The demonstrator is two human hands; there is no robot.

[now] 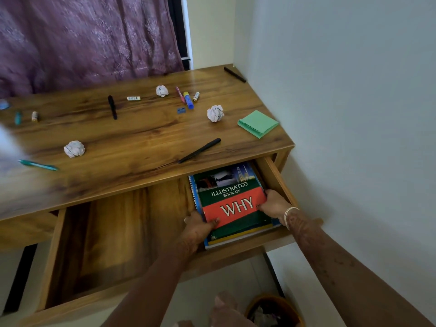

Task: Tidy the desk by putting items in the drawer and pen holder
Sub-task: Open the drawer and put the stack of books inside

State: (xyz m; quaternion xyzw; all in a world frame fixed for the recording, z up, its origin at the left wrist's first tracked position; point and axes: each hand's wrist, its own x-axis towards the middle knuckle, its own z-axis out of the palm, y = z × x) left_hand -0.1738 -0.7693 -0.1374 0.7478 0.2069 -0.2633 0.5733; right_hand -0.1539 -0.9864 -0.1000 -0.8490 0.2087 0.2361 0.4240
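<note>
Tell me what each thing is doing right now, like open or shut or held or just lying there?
Drawer: pulled open.
Book: in the drawer's right end, on a stack.
Left hand: gripping the book.
Right hand: gripping the book.
Paper balls: crumpled, on the desk.
Black pen: lying flat.
Green notes: stacked.

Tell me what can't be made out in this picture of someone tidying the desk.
Head view only:
- Books under the Illustrated Book of Why: covered by it; only a spiral binding and coloured edges show.
- Left hand and right hand: palms hidden behind the stack.
- Back of the drawer: hidden under the desk top.
- White label: print too small.
- Desk's left end: blurred, cut off by the frame.
- Pen holder: not in view.
</note>
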